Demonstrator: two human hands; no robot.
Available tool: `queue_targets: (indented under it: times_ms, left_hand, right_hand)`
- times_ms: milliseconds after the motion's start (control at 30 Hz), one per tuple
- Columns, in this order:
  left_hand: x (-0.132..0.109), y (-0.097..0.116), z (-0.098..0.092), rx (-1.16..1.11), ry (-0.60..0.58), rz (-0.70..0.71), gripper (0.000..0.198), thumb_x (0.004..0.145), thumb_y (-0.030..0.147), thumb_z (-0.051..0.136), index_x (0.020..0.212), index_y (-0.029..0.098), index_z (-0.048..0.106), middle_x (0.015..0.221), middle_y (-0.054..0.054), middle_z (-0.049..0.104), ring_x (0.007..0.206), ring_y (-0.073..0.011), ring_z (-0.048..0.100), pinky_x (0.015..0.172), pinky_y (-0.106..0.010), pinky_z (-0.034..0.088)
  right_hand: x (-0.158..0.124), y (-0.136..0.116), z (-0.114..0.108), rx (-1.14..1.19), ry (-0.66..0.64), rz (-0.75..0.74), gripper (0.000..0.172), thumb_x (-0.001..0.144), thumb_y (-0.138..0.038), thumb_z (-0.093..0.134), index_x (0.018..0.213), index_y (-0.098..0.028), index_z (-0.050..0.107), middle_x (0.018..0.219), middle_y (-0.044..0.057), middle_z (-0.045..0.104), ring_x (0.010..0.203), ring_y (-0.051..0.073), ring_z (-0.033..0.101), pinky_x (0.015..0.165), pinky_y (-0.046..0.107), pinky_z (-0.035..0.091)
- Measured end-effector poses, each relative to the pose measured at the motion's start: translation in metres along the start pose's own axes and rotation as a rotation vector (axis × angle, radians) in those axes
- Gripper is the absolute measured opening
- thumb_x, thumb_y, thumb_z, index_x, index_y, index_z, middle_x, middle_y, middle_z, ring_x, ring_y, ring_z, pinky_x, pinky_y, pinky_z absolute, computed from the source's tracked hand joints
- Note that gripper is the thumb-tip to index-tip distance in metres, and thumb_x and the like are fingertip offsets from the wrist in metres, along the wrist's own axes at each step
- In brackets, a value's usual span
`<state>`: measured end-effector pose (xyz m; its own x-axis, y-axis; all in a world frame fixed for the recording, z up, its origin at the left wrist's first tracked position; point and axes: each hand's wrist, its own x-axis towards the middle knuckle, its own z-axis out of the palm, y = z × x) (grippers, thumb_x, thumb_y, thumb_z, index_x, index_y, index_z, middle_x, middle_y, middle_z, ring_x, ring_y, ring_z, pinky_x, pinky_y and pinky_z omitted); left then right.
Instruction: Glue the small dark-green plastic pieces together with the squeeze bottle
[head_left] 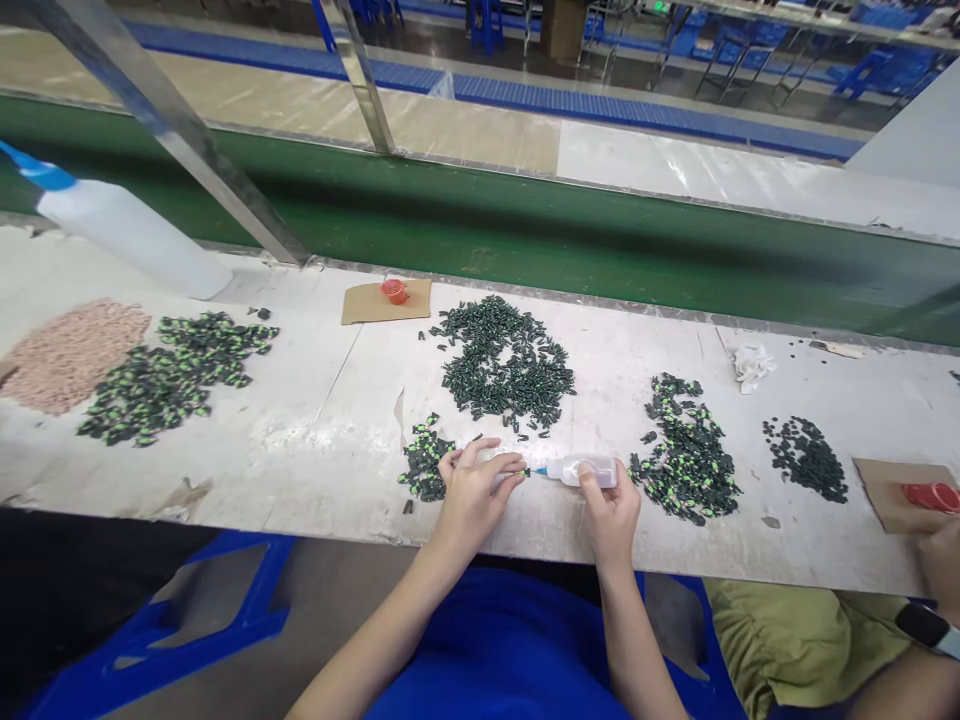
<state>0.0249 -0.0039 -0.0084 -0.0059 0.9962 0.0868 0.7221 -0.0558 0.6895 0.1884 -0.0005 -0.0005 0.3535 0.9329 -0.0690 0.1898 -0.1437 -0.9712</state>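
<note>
Right hand (611, 510) grips a small glue bottle (583, 469) lying sideways just above the table (315, 440) edge, nozzle aimed left at a tiny green part (516, 472) pinched in left hand (474, 490) fingers. Green-black pieces sit in piles (506, 362) all around, one right beside the left hand.

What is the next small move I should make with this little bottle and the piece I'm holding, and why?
Probably a gentle squeeze of the small bottle in the right hand. Its blue tip points at, and seems to meet, the dark piece pinched by the left hand, so nothing looks left to line up. Both hands sit low over the table.
</note>
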Motion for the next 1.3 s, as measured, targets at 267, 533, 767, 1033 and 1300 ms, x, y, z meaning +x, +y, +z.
queue_targets:
  times_ms: [267, 533, 767, 1033, 1300]
  left_hand:
    - [0.000, 0.000, 0.000, -0.003, 0.004, -0.011, 0.014, 0.078, 0.016, 0.068, 0.087, 0.028, 0.069, 0.085, -0.001, 0.077, 0.111, -0.0273, 0.058, 0.095, -0.049, 0.026]
    - [-0.001, 0.000, 0.000, -0.007, 0.018, -0.002, 0.013, 0.079, 0.017, 0.067, 0.086, 0.028, 0.069, 0.082, -0.001, 0.077, 0.111, -0.0274, 0.058, 0.097, -0.050, 0.024]
    - [-0.002, 0.002, 0.001, 0.010, 0.016, -0.003, 0.015, 0.079, 0.017, 0.067, 0.088, 0.028, 0.069, 0.084, -0.001, 0.077, 0.112, -0.0281, 0.057, 0.096, -0.050, 0.024]
    - [-0.002, -0.006, -0.014, 0.012, 0.033, 0.073, 0.017, 0.080, 0.020, 0.067, 0.094, 0.028, 0.069, 0.100, -0.003, 0.075, 0.115, -0.0284, 0.056, 0.093, -0.046, 0.031]
    - [0.014, -0.022, -0.027, 0.140, 0.214, -0.051, 0.010, 0.083, 0.021, 0.061, 0.080, 0.025, 0.070, 0.097, -0.005, 0.074, 0.111, -0.0335, 0.051, 0.087, -0.049, 0.030]
  right_hand:
    - [0.001, 0.001, 0.000, 0.006, -0.028, -0.025, 0.024, 0.070, -0.038, 0.061, 0.060, -0.020, 0.049, 0.053, -0.005, 0.047, 0.051, 0.012, 0.044, 0.047, 0.023, 0.038]
    - [0.001, 0.001, 0.000, -0.002, -0.028, -0.024, 0.023, 0.070, -0.037, 0.061, 0.061, -0.020, 0.048, 0.054, -0.005, 0.047, 0.051, 0.012, 0.044, 0.047, 0.023, 0.037]
    - [-0.001, 0.006, -0.002, 0.076, 0.027, -0.024, 0.023, 0.072, -0.038, 0.063, 0.065, -0.019, 0.052, 0.057, -0.004, 0.050, 0.053, 0.012, 0.048, 0.049, 0.024, 0.040]
    - [0.011, 0.007, -0.007, 0.234, 0.120, -0.059, 0.040, 0.062, -0.034, 0.077, 0.084, -0.021, 0.046, 0.080, 0.002, 0.065, 0.076, 0.019, 0.065, 0.074, 0.035, 0.051]
    - [0.032, 0.009, -0.003, 0.171, 0.066, -0.038, 0.055, 0.055, -0.027, 0.080, 0.094, -0.023, 0.042, 0.091, 0.003, 0.065, 0.090, 0.019, 0.065, 0.088, 0.041, 0.050]
